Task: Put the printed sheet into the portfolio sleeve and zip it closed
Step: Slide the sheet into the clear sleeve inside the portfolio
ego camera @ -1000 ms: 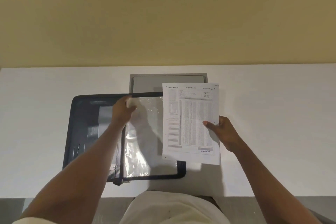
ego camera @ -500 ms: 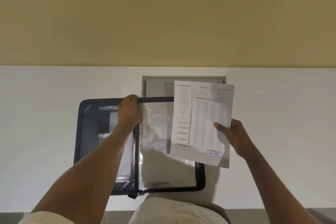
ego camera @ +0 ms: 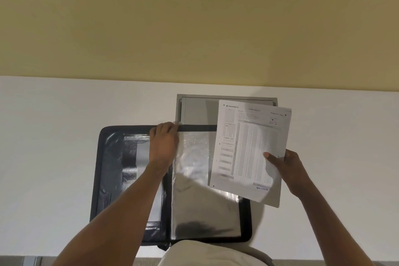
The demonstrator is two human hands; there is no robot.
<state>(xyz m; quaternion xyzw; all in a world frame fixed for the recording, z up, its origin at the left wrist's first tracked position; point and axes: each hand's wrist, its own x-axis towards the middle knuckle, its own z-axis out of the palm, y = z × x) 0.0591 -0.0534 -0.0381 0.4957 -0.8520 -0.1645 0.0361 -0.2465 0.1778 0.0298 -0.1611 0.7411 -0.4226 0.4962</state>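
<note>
A dark zip portfolio (ego camera: 108,179) lies open on the white table, spine running front to back. A clear plastic sleeve (ego camera: 200,201) covers its right half. My left hand (ego camera: 163,144) pinches the sleeve's top left corner, next to the black top edge. My right hand (ego camera: 287,168) holds the printed sheet (ego camera: 248,149) by its right edge, thumb on top. The sheet hovers tilted over the portfolio's right side, hiding its upper right corner. The zipper pull hangs at the front of the spine.
A grey recessed panel (ego camera: 198,110) sits in the table just behind the portfolio, partly under the sheet. A yellow wall (ego camera: 194,17) rises at the table's far edge. The white table (ego camera: 43,147) extends left and right.
The sheet has tilted further clockwise and shifted slightly right in my right hand. My left hand stays at the sleeve's top corner. The camera view has dropped, showing more of the portfolio's front edge.
</note>
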